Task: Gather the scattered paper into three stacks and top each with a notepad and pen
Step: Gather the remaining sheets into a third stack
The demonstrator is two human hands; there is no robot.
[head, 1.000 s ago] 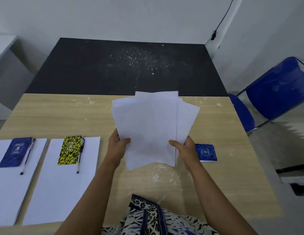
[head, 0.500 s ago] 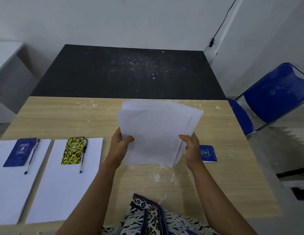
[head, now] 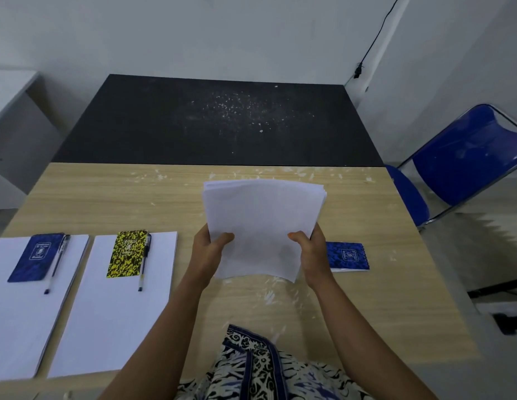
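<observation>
Paper sheets (head: 261, 226), bunched into 1 sheaf, are held up above the wooden table (head: 367, 298), left hand (head: 208, 255) and right hand (head: 313, 255) each grasping a near side edge, thumbs on top. At left lie 2 flat stacks: the far-left stack (head: 17, 313) carries a blue notepad (head: 36, 256) and pen (head: 56, 267), the next stack (head: 115, 313) a yellow notepad (head: 127, 253) and pen (head: 144, 265). Another blue notepad (head: 348, 256) lies just right of the right hand.

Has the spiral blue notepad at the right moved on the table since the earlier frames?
No. The spiral blue notepad lies in the same spot on the wooden table; only the head camera shifted.
</observation>
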